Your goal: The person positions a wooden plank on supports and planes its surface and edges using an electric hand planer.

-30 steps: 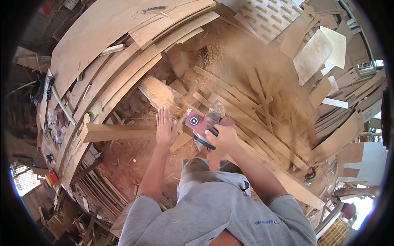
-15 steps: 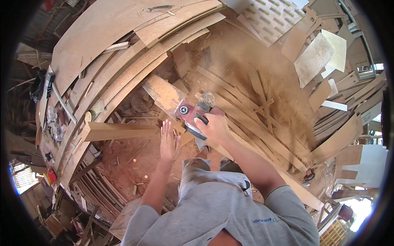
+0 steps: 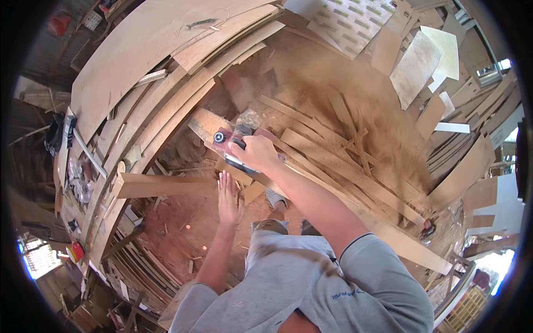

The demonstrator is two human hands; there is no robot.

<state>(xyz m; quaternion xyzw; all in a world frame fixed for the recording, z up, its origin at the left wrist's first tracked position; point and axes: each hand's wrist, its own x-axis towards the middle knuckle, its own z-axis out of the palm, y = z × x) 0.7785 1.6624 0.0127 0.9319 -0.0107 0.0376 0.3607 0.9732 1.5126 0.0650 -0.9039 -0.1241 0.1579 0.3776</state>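
My right hand (image 3: 255,151) is wrapped round the black handle of a red power planer (image 3: 236,145). The planer sits on a long wooden beam (image 3: 383,228) that runs diagonally from the upper left to the lower right. Just below the planer, my left hand (image 3: 229,200) has its fingers stretched out and holds nothing. Its fingertips are near the end of another wooden board (image 3: 166,186) that reaches in from the left. Sawdust coats the far end of the diagonal beam, and a brown dust cloud (image 3: 333,89) hangs beyond the planer.
Large curved-looking plywood sheets (image 3: 133,44) are stacked at the upper left. Loose planks (image 3: 333,150) lie beside the beam on the right. White panels (image 3: 416,66) and more boards (image 3: 463,172) lean at the far right. A foot (image 3: 276,198) stands below the beam.
The planer and my right hand have moved left and up along the beam. My left hand has dropped slightly lower, still with straight fingers. The view has shifted a little.
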